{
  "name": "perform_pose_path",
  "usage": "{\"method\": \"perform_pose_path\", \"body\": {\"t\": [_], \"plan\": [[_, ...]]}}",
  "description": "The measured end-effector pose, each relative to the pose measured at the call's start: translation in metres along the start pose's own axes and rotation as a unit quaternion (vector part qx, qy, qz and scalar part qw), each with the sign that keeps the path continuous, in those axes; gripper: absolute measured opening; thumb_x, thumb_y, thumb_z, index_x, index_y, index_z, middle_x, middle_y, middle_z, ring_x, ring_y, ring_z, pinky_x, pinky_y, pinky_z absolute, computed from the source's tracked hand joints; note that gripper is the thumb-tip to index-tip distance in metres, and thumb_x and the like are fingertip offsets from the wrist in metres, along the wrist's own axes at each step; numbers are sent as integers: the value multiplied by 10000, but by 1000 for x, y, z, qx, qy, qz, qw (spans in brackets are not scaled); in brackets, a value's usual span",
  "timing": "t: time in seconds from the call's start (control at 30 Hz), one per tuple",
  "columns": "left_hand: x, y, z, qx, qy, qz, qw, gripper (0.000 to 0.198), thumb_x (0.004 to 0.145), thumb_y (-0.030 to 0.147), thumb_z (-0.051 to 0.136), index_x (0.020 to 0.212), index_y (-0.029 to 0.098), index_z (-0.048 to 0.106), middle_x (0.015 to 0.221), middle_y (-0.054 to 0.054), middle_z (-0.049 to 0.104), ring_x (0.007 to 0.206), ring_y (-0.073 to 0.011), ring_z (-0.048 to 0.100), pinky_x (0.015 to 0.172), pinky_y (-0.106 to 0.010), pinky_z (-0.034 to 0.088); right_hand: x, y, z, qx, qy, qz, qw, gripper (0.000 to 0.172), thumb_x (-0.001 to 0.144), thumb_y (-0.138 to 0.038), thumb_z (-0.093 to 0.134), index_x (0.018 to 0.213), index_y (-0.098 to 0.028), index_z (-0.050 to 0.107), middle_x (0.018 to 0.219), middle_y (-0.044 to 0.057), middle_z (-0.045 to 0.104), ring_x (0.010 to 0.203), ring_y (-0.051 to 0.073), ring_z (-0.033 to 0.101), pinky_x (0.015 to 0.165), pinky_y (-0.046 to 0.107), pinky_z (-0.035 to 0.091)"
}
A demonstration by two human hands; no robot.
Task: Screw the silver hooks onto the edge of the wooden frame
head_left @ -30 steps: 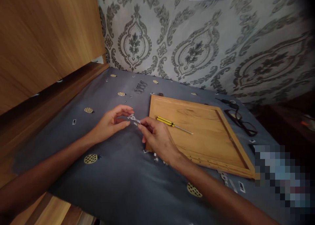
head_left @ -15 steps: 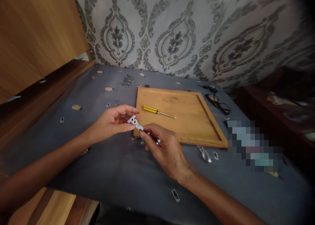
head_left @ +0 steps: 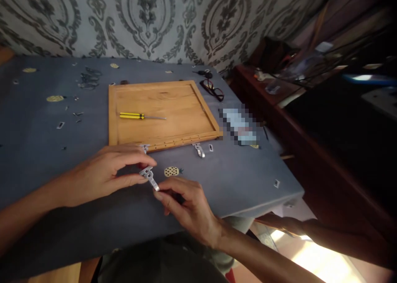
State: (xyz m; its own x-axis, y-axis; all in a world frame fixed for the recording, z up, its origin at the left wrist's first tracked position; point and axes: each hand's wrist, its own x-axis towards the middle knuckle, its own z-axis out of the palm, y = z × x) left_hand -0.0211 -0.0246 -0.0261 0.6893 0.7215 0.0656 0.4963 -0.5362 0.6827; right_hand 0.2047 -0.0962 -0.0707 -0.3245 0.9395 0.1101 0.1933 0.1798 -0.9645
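Observation:
My left hand (head_left: 102, 173) and my right hand (head_left: 186, 206) pinch the two ends of a small silver metal bracket (head_left: 149, 177) above the grey cloth, near the table's front edge. Both hands are closed on it, thumb against fingertips. Just behind them lies a wooden board (head_left: 173, 109) with a raised rim. A yellow-handled screwdriver (head_left: 141, 116) rests on the board. Another metal bracket (head_left: 199, 149) lies at the board's front edge.
The grey cloth (head_left: 235, 175) covers the table and carries small scattered metal parts at the left (head_left: 77, 115). Dark-framed glasses (head_left: 212, 89) lie past the board's right corner. A dark wooden bench (head_left: 279, 109) with clutter stands at the right. Patterned wallpaper backs the table.
The view has swung right and down, so the board now lies farther left and the bench shows. Both hands, still holding the bracket, have come nearer the table's front edge.

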Motion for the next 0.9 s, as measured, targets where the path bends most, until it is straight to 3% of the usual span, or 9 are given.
{"method": "perform_pose_path", "body": {"t": [0.07, 0.17, 0.23, 0.33, 0.5, 0.9], "plan": [[9, 2, -1, 16, 35, 9, 999, 273, 922, 400, 614, 1178, 326, 673, 1030, 21, 719, 923, -113, 666, 812, -196, 504, 1, 4, -7, -7, 17, 29, 999, 149, 936, -296, 621, 855, -190, 688, 613, -47, 582, 504, 91, 569, 527, 226, 448], [16, -1, -7, 26, 113, -37, 993, 224, 916, 393, 614, 1107, 304, 691, 969, 39, 726, 860, -106, 664, 784, -199, 497, 7, 11, -14, -11, 43, 78, 996, 162, 922, -308, 607, 834, -194, 680, 573, -57, 562, 475, 87, 553, 488, 211, 422], [17, -9, -12, 31, 163, -76, 983, 220, 905, 422, 610, 1044, 278, 703, 947, 32, 733, 846, -126, 663, 797, -226, 498, 13, 14, -15, -21, 54, 98, 994, 170, 910, -316, 606, 818, -192, 675, 550, -62, 548, 464, 84, 540, 484, 208, 413], [15, -25, -15, 36, 194, -112, 974, 251, 902, 454, 592, 1015, 260, 706, 1005, 6, 741, 900, -165, 663, 821, -264, 495, 24, 16, -14, -36, 43, 112, 992, 179, 898, -321, 596, 804, -191, 674, 526, -61, 539, 456, 90, 532, 484, 214, 407], [16, -43, -14, 42, 165, -145, 975, 304, 917, 470, 530, 1026, 248, 705, 1054, -17, 735, 945, -185, 652, 768, -269, 469, 43, 16, -11, -45, 41, 124, 990, 177, 884, -318, 588, 776, -195, 653, 563, -47, 571, 461, 95, 542, 474, 221, 397], [36, -45, -6, 59, 55, -69, 994, 320, 970, 365, 440, 950, 203, 715, 950, -35, 691, 886, -160, 624, 798, -294, 453, 55, 17, -10, -63, 36, 133, 988, 199, 890, -331, 575, 765, -196, 650, 560, -42, 568, 478, 101, 530, 489, 232, 393]]}}
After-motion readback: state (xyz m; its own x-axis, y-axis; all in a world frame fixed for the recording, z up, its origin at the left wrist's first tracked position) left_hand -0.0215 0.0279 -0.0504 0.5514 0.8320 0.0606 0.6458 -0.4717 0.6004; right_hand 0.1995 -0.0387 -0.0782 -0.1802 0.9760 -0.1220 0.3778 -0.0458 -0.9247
